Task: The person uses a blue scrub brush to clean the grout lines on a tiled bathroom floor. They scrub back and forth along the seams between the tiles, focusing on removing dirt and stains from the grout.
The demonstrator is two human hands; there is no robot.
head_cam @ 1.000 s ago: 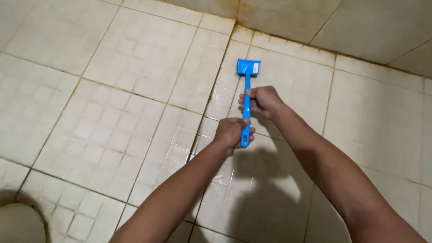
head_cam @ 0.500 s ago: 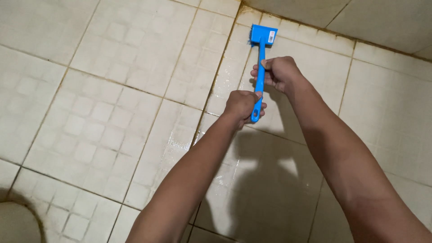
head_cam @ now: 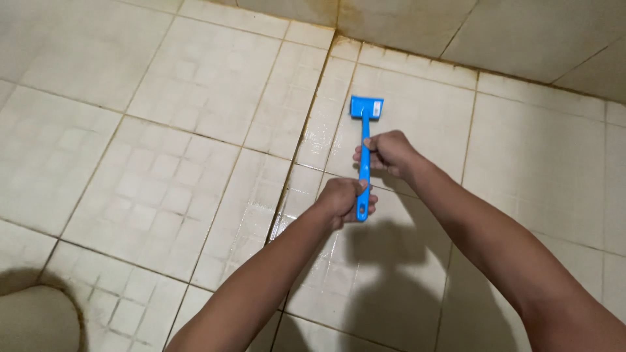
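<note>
Both hands clamp one blue scrub brush [head_cam: 364,151].
Left hand [head_cam: 345,201] closed at handle end, right hand [head_cam: 386,153] closed midway; brush head at 12 o'clock on the tiled floor [head_cam: 195,130].

We looked down on a wet, glossy floor of cream square-patterned ceramic tiles [head_cam: 163,189] with darkened grout lines. Stained beige wall tiles [head_cam: 521,32] rose along the top edge. A rounded pale object [head_cam: 32,319] sat bottom left, partly cut off.

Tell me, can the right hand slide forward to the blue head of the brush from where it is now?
Probably yes. The right hand already grips the brush partway up its handle, and the handle stretch up to the blue head is bare, with only tiled floor around.
</note>
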